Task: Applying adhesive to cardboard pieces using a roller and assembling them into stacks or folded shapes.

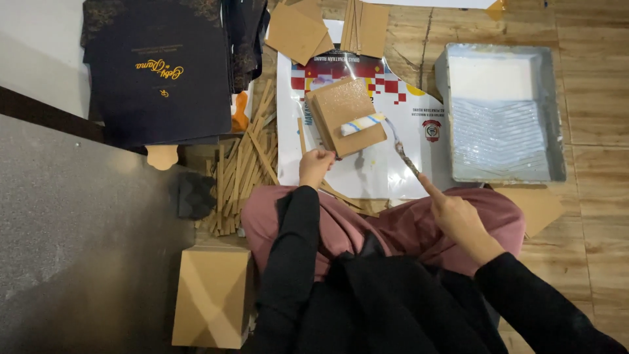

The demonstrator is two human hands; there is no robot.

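From the head camera we look down at our lap and the wooden floor [590, 131]. A big printed sheet [393, 157] lies on the floor in front of our knees, and we will tell where things are from that sheet.

On the middle of the sheet sits a small stack of brown cardboard squares [344, 115]. Our left hand [316, 165] is at the near edge of the sheet. Its fingers [321, 156] are curled tight and pinch the near corner of the stack, so it stays put.

Our right hand [458, 216] is at the near right corner of the sheet. Its fingers are closed around the thin handle of a small roller [363, 123], with the pointing finger laid straight along the handle. The roller's soft white end rests on top of the stack.

Just right of the sheet is a grey tray [501, 111] with white glue in it. Left of the sheet lies a heap of thin cardboard strips [246, 170], and past them a dark blue printed cover [157, 72]. At the far edge of the sheet lie more brown cards [298, 29]. Near our left knee stands a plain brown box [213, 301].

To do this well, we think the roller should be pushed slowly and evenly to every edge of the top square. The left hand should keep holding firm so the stack does not slide. A thin coat looks best, so no glue drips down the sides.
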